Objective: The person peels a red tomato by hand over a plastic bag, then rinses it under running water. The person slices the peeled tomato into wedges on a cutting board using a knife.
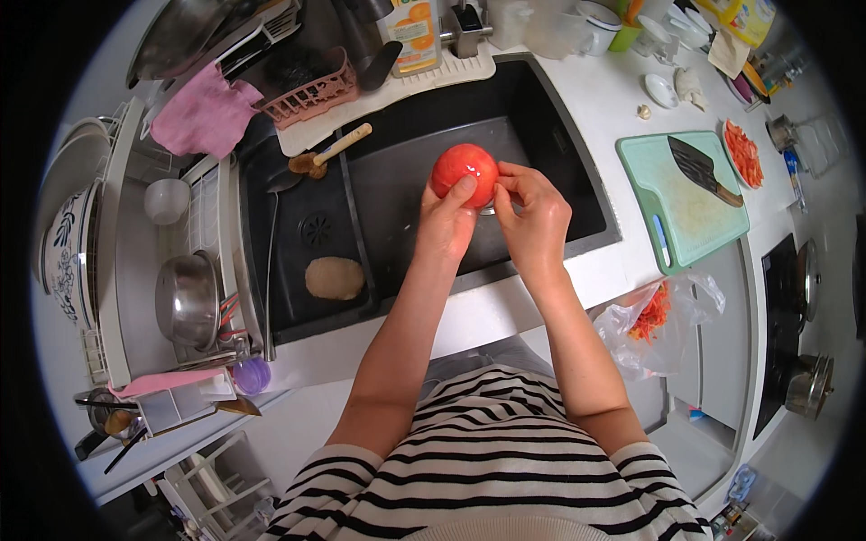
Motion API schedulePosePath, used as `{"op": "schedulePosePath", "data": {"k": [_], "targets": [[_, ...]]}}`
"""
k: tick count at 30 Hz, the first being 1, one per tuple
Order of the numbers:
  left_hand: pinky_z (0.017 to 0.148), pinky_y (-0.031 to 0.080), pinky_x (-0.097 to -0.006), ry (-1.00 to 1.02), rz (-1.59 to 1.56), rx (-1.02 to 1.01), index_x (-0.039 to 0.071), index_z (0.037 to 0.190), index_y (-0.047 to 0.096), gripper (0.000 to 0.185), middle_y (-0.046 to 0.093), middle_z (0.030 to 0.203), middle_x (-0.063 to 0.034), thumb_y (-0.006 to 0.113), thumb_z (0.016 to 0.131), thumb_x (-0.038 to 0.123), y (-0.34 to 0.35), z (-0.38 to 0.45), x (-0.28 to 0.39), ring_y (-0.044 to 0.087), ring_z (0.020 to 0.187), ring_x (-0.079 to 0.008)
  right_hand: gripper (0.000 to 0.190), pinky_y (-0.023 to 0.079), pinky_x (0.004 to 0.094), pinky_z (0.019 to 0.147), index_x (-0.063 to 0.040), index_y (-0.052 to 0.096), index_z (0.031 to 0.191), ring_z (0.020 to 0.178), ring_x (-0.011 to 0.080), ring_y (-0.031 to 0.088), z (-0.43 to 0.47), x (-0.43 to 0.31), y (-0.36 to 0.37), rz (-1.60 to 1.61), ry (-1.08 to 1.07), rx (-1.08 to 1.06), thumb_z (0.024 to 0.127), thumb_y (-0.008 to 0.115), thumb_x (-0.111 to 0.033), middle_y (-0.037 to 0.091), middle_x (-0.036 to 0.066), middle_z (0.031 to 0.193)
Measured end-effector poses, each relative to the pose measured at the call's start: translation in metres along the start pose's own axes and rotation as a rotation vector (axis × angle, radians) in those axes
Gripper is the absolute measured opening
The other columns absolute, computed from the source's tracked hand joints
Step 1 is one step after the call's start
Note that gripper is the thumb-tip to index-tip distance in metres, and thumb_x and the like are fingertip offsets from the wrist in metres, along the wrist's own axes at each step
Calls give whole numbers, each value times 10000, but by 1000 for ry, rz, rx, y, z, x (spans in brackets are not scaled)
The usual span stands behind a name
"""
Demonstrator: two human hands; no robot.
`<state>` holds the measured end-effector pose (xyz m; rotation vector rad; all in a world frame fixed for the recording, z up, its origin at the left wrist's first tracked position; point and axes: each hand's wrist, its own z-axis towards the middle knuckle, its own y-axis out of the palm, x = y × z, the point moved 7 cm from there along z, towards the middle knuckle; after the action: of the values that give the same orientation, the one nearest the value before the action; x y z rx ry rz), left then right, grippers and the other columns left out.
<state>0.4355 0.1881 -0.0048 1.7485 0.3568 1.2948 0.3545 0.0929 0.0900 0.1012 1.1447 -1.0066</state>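
Observation:
A shiny, wet red tomato rests in my left hand, with the thumb pressed across its front. It is held above the large basin of the black sink. From the right side, my right hand touches the tomato, its thumb and forefinger pinched together at the edge. Whether a bit of skin is caught between those fingertips is too small to tell. Part of a metal drain shows just below the tomato.
A cleaver lies on the green cutting board at right, beside a plate of cut red pieces. Below hangs a plastic bag with scraps. The left basin holds a ladle, a wooden-handled brush and a tan oval pad.

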Motion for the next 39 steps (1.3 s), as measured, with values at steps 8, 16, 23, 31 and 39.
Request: {"op": "schedulePosePath", "data": {"k": [8, 16, 23, 31, 39], "targets": [[1027, 420, -455, -72, -249, 95, 61, 1297, 435, 592, 517, 1262, -144, 744, 827, 245, -3, -7, -5, 506, 1185, -296, 42, 551, 283, 660, 46, 663, 807, 784, 220, 672, 1, 6, 8, 182, 97, 53, 775, 654, 20, 676, 172, 984], [1084, 369, -481, -178, -462, 6, 30, 1282, 435, 696, 484, 1282, -192, 761, 791, 398, 1, -3, -9, 463, 1227, -347, 100, 518, 235, 718, 65, 694, 843, 825, 123, 627, 1, 35, 14, 476, 359, -66, 834, 637, -16, 634, 128, 1087], [1023, 449, -464, -265, -548, 125, 31, 1223, 465, 672, 498, 1245, -188, 705, 808, 502, 6, -4, -13, 520, 1166, -331, 85, 490, 230, 732, 71, 686, 831, 793, 104, 599, -2, 48, 18, 654, 523, -106, 832, 625, 11, 620, 107, 1089], [1016, 464, -458, -324, -556, 223, 22, 1211, 476, 689, 527, 1207, -188, 647, 826, 566, 0, -4, -17, 542, 1146, -319, 110, 496, 242, 758, 86, 677, 889, 790, 119, 612, -4, 59, 26, 777, 615, -134, 850, 615, 4, 647, 114, 1011], [1059, 384, -562, -436, -716, 245, 10, 1220, 457, 794, 549, 1146, -175, 625, 779, 650, -3, -6, -11, 515, 1179, -370, 145, 487, 224, 700, 75, 670, 939, 743, 106, 599, -1, 73, 15, 681, 630, -107, 886, 621, -51, 671, 70, 856]]}}
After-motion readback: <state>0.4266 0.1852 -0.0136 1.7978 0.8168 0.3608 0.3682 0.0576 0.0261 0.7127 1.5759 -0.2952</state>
